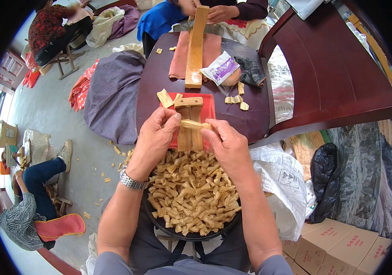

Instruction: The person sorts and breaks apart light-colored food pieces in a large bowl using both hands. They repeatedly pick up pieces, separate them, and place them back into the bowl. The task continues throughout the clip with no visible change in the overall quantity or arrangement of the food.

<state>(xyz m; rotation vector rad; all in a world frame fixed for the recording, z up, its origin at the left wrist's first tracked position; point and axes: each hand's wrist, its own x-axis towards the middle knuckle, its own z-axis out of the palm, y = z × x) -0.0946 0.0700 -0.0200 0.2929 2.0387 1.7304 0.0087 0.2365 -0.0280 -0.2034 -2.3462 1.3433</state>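
Between my left hand and my right hand a pale yellow strip of dried plant leaf or husk is stretched, pinched at both ends by thumb and fingers. Just beneath it lies a wooden block tool with two dark round marks at its far end, resting on a red cloth. Below my hands, a round black basin on my lap is heaped with many small knotted pieces of the same yellow material. Loose flat pieces lie beyond my left hand.
A dark red wooden chair seat serves as a surface, holding a long wooden block, a packaged item and a dark glove or cloth. Across it are a co-worker's hands. White sacks and cardboard boxes stand right. Others sit left.
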